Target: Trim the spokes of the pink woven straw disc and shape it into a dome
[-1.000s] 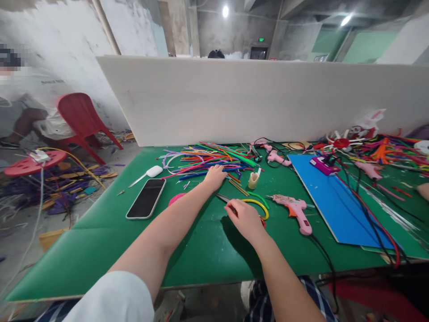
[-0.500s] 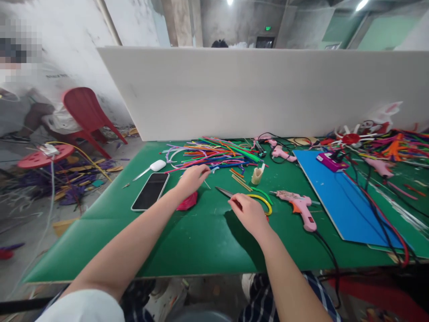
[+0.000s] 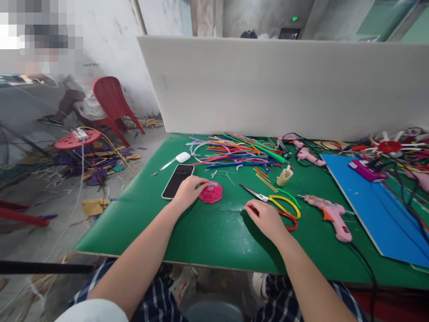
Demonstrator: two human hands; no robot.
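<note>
My left hand [image 3: 190, 193] is closed in a pinch at the upper edge of a pink-red ribbed octagonal disc [image 3: 211, 194]. A short pale blue strip [image 3: 212, 184] shows at its fingertips, over the disc. Beside that wrist lies a smartphone [image 3: 177, 181] with a dark screen. My right hand [image 3: 266, 219] rests on the green table with its fingers curled together, and nothing shows in them. Just beyond it lie scissors [image 3: 268, 199] with one yellow and one red handle, partly covered by the hand.
Colourful pipe cleaners [image 3: 237, 152] are heaped at the back, near a white-handled tool [image 3: 182, 157]. To the right are a small beige cup [image 3: 284, 177], a pink glue gun [image 3: 335, 214] with its cable, a blue board [image 3: 368, 205] and a purple power strip [image 3: 367, 170]. A white panel [image 3: 268, 85] stands behind.
My left hand has come down and back from near the pipe cleaners to the disc, which is now more exposed. My right hand has drawn off the scissors' handles. The view has turned left.
</note>
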